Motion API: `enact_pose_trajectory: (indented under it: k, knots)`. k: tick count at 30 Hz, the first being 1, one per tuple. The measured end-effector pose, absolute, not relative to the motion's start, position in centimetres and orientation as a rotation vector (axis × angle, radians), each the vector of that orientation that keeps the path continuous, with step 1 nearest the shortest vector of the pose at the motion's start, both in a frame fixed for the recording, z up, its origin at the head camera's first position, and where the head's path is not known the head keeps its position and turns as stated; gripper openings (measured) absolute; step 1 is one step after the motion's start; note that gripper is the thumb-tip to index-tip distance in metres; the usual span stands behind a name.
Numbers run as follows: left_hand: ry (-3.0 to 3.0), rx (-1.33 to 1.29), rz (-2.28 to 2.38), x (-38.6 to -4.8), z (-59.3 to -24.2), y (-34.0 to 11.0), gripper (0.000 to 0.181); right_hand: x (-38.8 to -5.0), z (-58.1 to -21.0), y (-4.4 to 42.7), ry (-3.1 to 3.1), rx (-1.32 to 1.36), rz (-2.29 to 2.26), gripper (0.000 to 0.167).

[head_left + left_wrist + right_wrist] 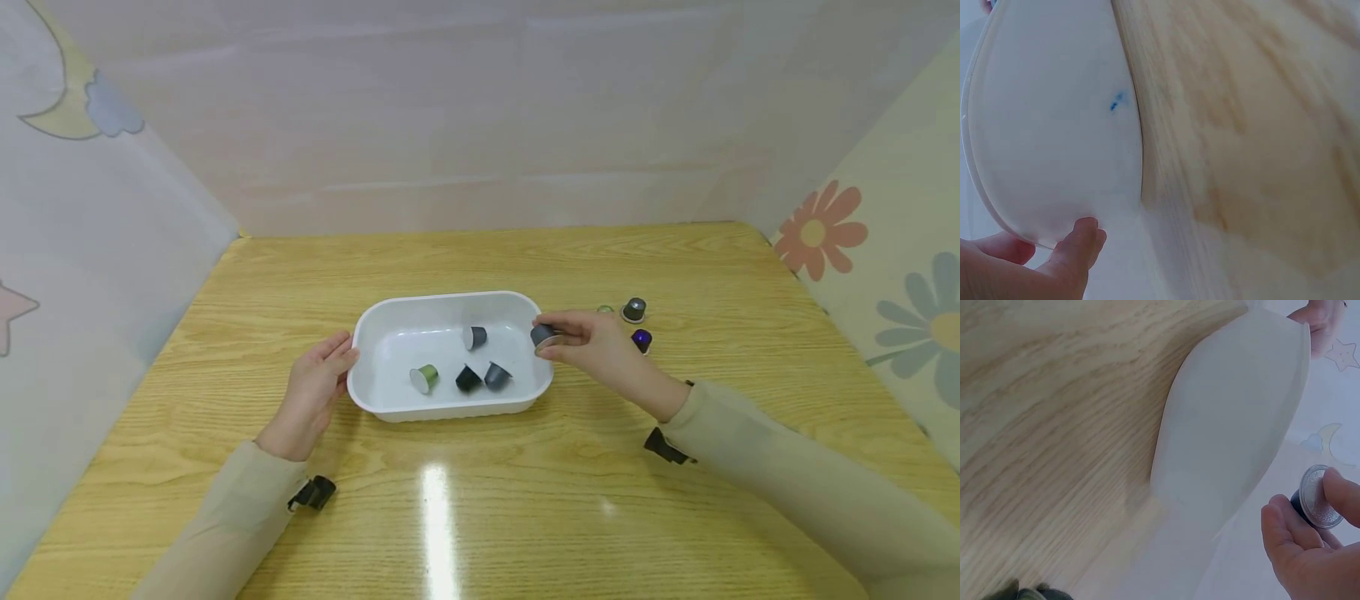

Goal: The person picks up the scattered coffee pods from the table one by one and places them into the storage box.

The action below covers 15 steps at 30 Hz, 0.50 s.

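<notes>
A white plastic tub point(450, 412) stands on the table with several coffee capsules lying inside, among them a green capsule point(424, 378) and a black capsule point(468, 379). At its left end my left hand point(311, 392) grips the rim, thumb on one side and fingers against the outer wall point(1060, 125). Over the right rim, my right hand point(600, 346) pinches a dark grey capsule point(542, 335) between thumb and fingers. Its silvery lid point(1322, 499) shows in the right wrist view.
Right of the tub lie a dark capsule point(634, 310), a purple capsule point(641, 340) and a green capsule point(605, 309) partly hidden by my right hand. The wooden table point(525, 508) meets a covered wall point(480, 150) at the back.
</notes>
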<state>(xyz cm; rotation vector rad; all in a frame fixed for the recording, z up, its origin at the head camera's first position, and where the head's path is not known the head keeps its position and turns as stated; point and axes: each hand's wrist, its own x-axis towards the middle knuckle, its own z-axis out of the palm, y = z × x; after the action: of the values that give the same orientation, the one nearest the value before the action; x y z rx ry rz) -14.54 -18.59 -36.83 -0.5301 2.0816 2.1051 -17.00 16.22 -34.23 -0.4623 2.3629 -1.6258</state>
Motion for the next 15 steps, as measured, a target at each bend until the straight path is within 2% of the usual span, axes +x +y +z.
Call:
enact_pose_trajectory:
  k: [15]
  knots:
    - [2.070, -0.519, 2.122, -14.6, -36.7, -18.6, 0.055, -17.4, -34.3, 13.6, 2.238, -0.411, -1.721, 0.046]
